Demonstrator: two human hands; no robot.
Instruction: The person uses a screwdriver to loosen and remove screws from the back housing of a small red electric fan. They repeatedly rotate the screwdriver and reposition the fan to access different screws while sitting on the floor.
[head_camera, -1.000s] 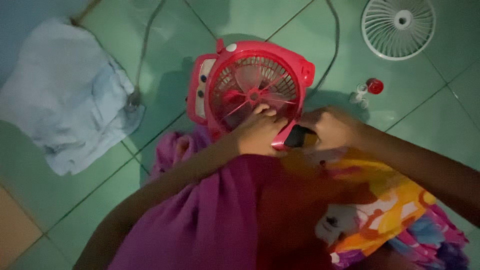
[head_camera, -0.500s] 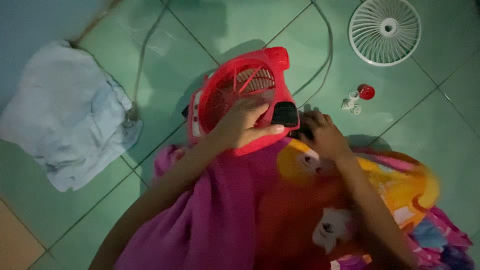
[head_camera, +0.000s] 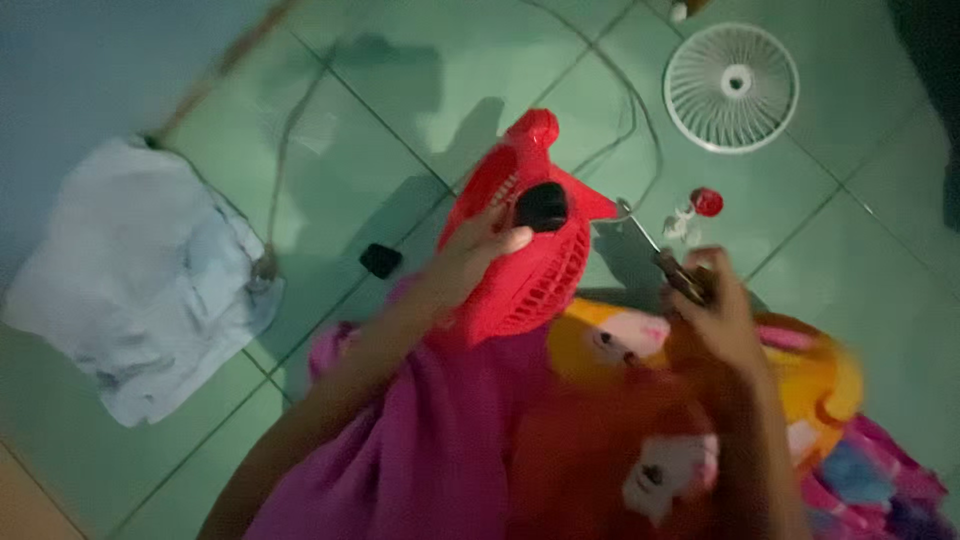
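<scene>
On the green tiled floor (head_camera: 420, 90) we log a pale crumpled cloth (head_camera: 140, 270) at far left and, smaller, a round white grille (head_camera: 732, 87) at upper right, well apart from our hands. Our left hand (head_camera: 470, 255) has its fingers clamped on the tipped red fan (head_camera: 520, 250), which rests against our lap with its long axis running up and away. Just right of the fan, our right hand (head_camera: 715, 300) is closed around a screwdriver (head_camera: 655, 245), tip angled toward the fan; a small red cap (head_camera: 706, 201) lies near.
</scene>
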